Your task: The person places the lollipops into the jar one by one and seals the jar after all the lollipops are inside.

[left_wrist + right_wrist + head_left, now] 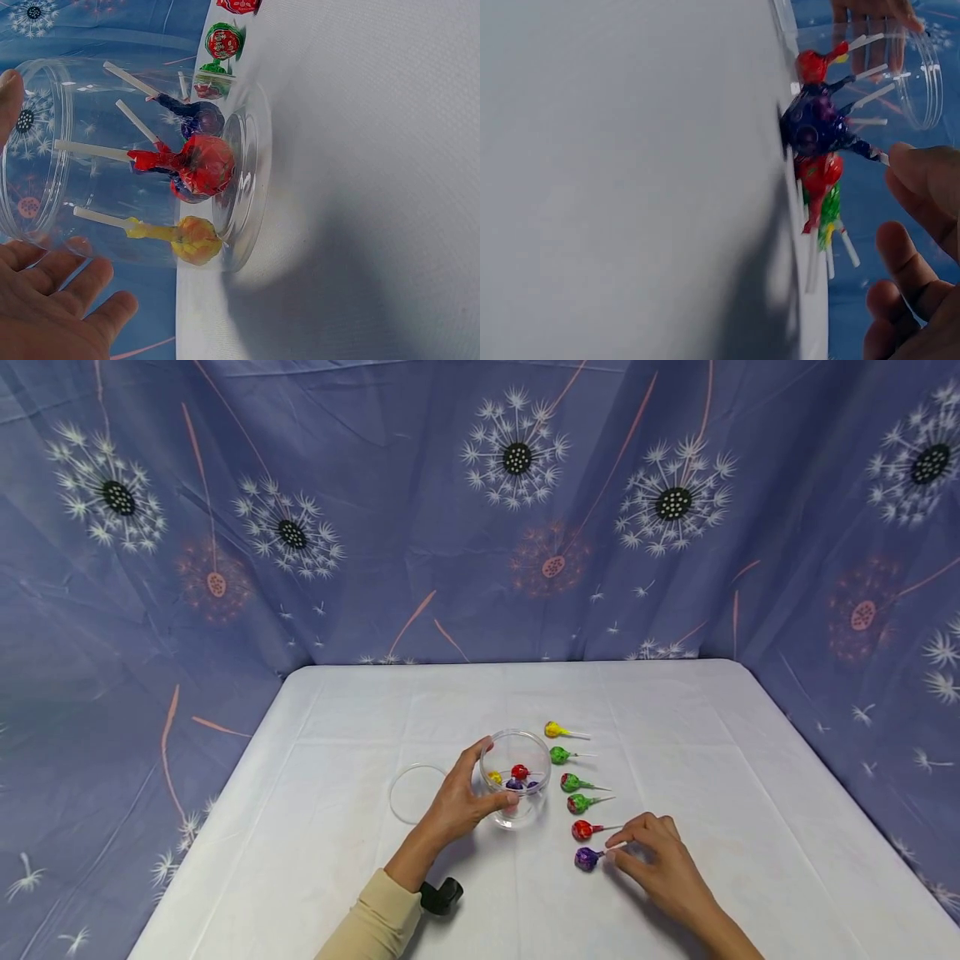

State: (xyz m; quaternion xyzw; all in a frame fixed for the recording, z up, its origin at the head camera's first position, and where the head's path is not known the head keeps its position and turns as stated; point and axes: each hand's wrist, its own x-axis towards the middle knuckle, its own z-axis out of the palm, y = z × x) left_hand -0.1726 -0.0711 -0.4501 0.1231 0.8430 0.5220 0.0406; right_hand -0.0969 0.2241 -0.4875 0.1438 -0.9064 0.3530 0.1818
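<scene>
My left hand grips a clear plastic jar near its rim, thumb on the near side and fingers on the far side. The jar stands open-topped on the table. Inside it are a yellow lollipop, a red lollipop and purple lollipops, heads down on the bottom. Between thumb and forefinger, my right hand pinches the white stick of another purple lollipop. Its head is at the near end of a lollipop row, right of the jar; whether it touches the cloth, I cannot tell.
The row beyond holds a red lollipop, green lollipops and a yellow lollipop, sticks pointing right. A clear round lid lies left of the jar, partly behind my left hand. White cloth covers the table; a patterned curtain hangs behind.
</scene>
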